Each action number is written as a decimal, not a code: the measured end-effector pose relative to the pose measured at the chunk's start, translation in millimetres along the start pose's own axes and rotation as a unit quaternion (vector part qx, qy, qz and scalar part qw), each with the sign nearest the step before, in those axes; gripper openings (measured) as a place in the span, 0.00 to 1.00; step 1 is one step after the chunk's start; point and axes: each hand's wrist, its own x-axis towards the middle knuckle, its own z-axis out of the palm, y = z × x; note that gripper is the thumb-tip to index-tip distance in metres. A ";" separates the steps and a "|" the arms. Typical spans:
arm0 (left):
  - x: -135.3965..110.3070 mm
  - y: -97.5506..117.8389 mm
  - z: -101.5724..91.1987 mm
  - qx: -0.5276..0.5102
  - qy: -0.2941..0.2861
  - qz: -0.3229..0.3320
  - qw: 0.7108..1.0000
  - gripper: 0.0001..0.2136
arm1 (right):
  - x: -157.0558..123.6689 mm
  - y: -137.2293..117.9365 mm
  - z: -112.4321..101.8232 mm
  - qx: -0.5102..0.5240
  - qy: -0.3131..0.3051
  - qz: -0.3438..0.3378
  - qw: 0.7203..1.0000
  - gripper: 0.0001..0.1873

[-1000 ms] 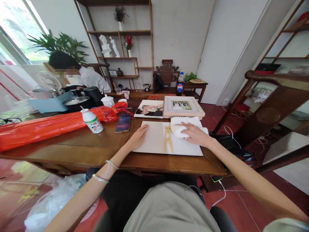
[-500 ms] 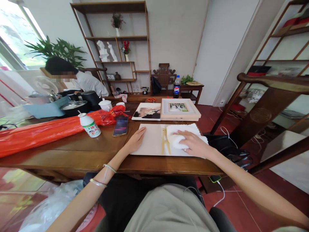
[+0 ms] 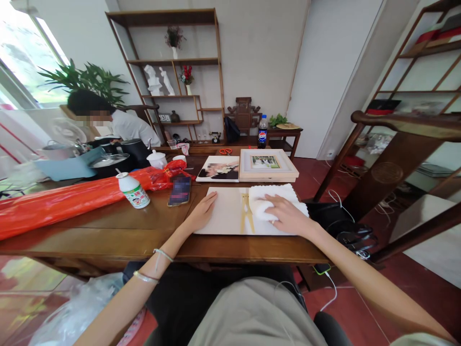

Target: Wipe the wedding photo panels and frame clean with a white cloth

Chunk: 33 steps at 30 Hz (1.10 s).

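Note:
A flat white board (image 3: 226, 211) lies at the table's front edge before me, with a tan forked shape (image 3: 246, 211) down its middle; I cannot tell what that shape is made of. My left hand (image 3: 202, 211) rests flat on the board's left edge, fingers stretched out and holding nothing. On the right half, my right hand (image 3: 286, 215) presses down on a bunched white cloth (image 3: 261, 209), its fingers curled over it. Part of the cloth spreads out beneath the hand and hides that side of the board.
Beyond the board lie a photo print (image 3: 218, 169) and a pale picture frame (image 3: 288, 168). To the left are a phone (image 3: 179, 190), a white bottle (image 3: 133, 190) and a long red plastic-wrapped bundle (image 3: 72, 204). A cola bottle (image 3: 262, 132) stands farther back. A co-worker (image 3: 133, 126) sits far left.
The view has tilted up slightly, so things sit a little lower. Both hands keep nearly the same places; my right hand with the cloth has barely shifted.

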 end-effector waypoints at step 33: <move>0.2 0.5 0.5 0.006 0.000 -0.007 1.000 0.23 | -20.1 -15.0 6.7 0.003 0.038 -0.019 0.999 0.17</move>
